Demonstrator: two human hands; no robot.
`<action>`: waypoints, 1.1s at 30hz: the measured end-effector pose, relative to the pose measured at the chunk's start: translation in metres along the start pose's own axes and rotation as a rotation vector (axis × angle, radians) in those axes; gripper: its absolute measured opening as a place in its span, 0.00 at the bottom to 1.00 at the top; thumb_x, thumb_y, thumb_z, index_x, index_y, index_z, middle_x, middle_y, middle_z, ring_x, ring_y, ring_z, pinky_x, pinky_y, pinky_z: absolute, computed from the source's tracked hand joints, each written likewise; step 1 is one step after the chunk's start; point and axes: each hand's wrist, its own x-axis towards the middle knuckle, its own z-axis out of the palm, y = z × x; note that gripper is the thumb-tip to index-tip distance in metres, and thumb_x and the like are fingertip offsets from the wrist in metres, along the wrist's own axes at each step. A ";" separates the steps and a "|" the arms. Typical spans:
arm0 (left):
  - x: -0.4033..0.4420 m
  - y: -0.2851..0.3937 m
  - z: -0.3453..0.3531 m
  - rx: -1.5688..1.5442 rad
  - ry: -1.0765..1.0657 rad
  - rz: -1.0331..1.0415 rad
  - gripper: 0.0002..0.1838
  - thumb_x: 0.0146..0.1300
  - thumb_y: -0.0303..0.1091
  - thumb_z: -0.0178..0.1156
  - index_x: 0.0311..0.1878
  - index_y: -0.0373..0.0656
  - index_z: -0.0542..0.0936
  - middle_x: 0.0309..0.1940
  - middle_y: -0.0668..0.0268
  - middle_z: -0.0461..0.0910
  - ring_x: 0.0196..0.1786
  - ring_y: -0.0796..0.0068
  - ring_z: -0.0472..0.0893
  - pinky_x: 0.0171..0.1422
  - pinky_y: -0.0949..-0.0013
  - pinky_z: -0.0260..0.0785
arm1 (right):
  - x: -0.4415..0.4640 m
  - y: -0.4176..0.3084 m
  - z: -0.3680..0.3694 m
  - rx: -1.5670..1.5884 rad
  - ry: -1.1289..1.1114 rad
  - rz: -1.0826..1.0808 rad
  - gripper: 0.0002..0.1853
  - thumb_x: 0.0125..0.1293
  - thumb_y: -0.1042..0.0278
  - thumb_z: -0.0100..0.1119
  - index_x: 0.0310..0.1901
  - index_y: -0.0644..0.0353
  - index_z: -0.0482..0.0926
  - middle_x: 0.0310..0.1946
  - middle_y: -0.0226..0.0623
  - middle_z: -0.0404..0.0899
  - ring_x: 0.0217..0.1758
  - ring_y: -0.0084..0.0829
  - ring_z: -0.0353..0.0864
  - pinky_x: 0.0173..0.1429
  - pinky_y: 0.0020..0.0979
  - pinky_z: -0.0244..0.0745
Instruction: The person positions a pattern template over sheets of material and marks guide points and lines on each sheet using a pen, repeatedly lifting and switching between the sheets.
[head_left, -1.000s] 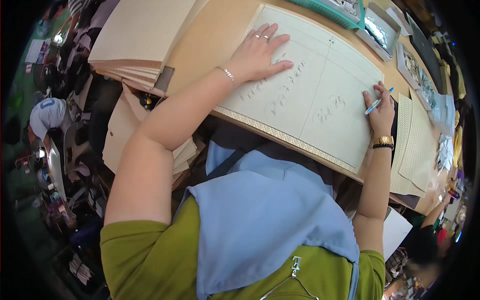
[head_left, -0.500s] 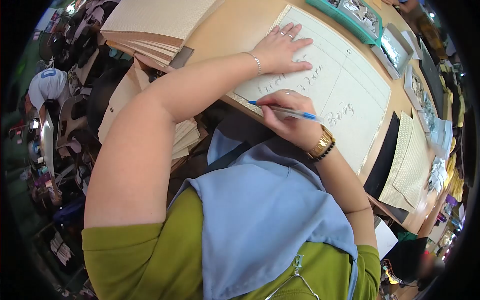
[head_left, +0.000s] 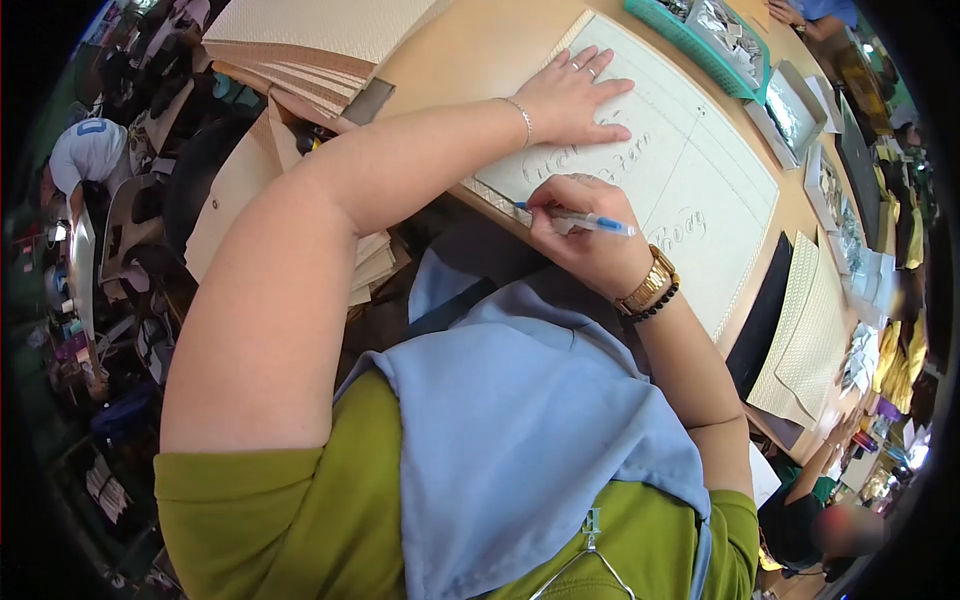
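Table edge (head_left: 488, 209) near pen (head_left: 604, 223) in right hand (head_left: 592, 238); left hand (head_left: 566, 104) on sheet (head_left: 735, 190).

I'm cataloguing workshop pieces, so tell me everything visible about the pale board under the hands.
The pale board looks like stiff card, flat and thin, with ruled lines and dark handwriting. It lies on a textured sheet on the table. The left hand rests spread on it; the right hand holds a pen at its near edge.

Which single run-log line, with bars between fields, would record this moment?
left hand: flat on sheet | right hand: holds pen, tip near sheet's edge | sheet: on table, handwriting and ruled lines visible
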 end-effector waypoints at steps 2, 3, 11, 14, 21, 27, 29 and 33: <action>0.002 0.002 -0.003 0.009 -0.013 0.000 0.41 0.63 0.71 0.48 0.74 0.58 0.63 0.76 0.48 0.52 0.79 0.50 0.50 0.80 0.48 0.42 | 0.003 0.001 0.007 0.020 0.046 -0.042 0.03 0.55 0.75 0.63 0.32 0.59 0.80 0.25 0.42 0.80 0.30 0.43 0.81 0.37 0.38 0.77; 0.003 0.001 -0.002 0.005 -0.008 0.003 0.41 0.63 0.71 0.48 0.74 0.58 0.63 0.76 0.48 0.52 0.79 0.49 0.50 0.80 0.48 0.41 | 0.006 0.002 0.013 0.028 0.075 -0.065 0.03 0.54 0.74 0.63 0.31 0.59 0.79 0.24 0.42 0.80 0.30 0.44 0.80 0.36 0.40 0.76; 0.005 -0.002 0.001 0.024 -0.001 0.021 0.44 0.60 0.73 0.51 0.74 0.57 0.63 0.76 0.47 0.52 0.78 0.48 0.52 0.80 0.47 0.43 | -0.017 0.001 -0.006 0.032 0.059 0.022 0.02 0.57 0.74 0.63 0.32 0.60 0.81 0.26 0.42 0.82 0.30 0.41 0.83 0.38 0.36 0.79; 0.004 0.002 -0.008 0.045 -0.056 0.023 0.48 0.56 0.74 0.54 0.73 0.55 0.63 0.75 0.48 0.54 0.78 0.48 0.53 0.79 0.49 0.47 | -0.065 0.002 -0.049 0.115 0.141 0.208 0.03 0.59 0.75 0.62 0.33 0.63 0.82 0.28 0.40 0.84 0.32 0.33 0.85 0.40 0.30 0.79; 0.037 0.029 -0.051 0.300 -0.338 0.073 0.54 0.47 0.74 0.64 0.74 0.55 0.62 0.65 0.48 0.69 0.67 0.49 0.70 0.69 0.50 0.63 | -0.191 0.000 -0.119 0.013 0.312 0.542 0.04 0.59 0.75 0.61 0.33 0.66 0.83 0.27 0.35 0.85 0.31 0.18 0.82 0.37 0.21 0.76; 0.066 0.046 -0.062 0.274 -0.603 0.074 0.55 0.42 0.70 0.70 0.75 0.65 0.60 0.51 0.48 0.77 0.56 0.50 0.79 0.60 0.54 0.71 | -0.204 -0.005 -0.100 -0.074 0.321 0.520 0.05 0.58 0.73 0.62 0.32 0.65 0.82 0.24 0.39 0.83 0.26 0.29 0.82 0.34 0.27 0.77; 0.067 0.045 -0.060 0.279 -0.610 0.070 0.55 0.42 0.68 0.71 0.75 0.66 0.59 0.52 0.47 0.77 0.56 0.49 0.79 0.59 0.56 0.73 | -0.209 -0.004 -0.102 -0.111 0.327 0.535 0.05 0.58 0.72 0.62 0.32 0.65 0.82 0.24 0.39 0.82 0.26 0.30 0.82 0.34 0.28 0.77; 0.067 0.044 -0.057 0.282 -0.613 0.069 0.55 0.43 0.68 0.71 0.75 0.67 0.59 0.53 0.46 0.76 0.55 0.48 0.79 0.58 0.54 0.73 | -0.235 -0.003 -0.117 -0.133 0.355 0.620 0.05 0.58 0.73 0.62 0.32 0.65 0.82 0.24 0.40 0.82 0.25 0.30 0.81 0.34 0.28 0.77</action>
